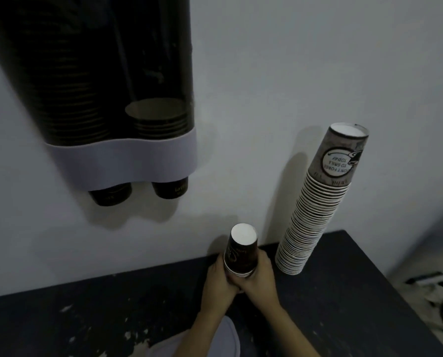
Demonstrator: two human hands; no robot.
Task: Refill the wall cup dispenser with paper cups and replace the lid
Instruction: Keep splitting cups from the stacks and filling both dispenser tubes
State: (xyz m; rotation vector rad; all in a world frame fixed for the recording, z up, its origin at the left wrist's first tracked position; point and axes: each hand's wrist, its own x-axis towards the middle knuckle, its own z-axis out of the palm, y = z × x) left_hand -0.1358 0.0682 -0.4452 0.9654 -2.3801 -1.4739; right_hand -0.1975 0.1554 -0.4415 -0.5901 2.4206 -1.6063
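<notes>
A wall cup dispenser (127,161) with two dark see-through tubes and a pale base hangs at the upper left. Its left tube looks full of cups; the right tube holds only a few cups (158,117) near the bottom. A dark cup tip pokes out under each tube. On the black table, my left hand (219,279) and my right hand (260,275) wrap around a short upside-down stack of dark paper cups (242,249). A pale rounded piece, perhaps the lid (215,341), lies under my forearms.
A tall upside-down stack of grey printed paper cups (321,202) leans against the white wall at the right of my hands. The black table (112,313) has chipped paint; its right edge drops to a cluttered floor (431,287).
</notes>
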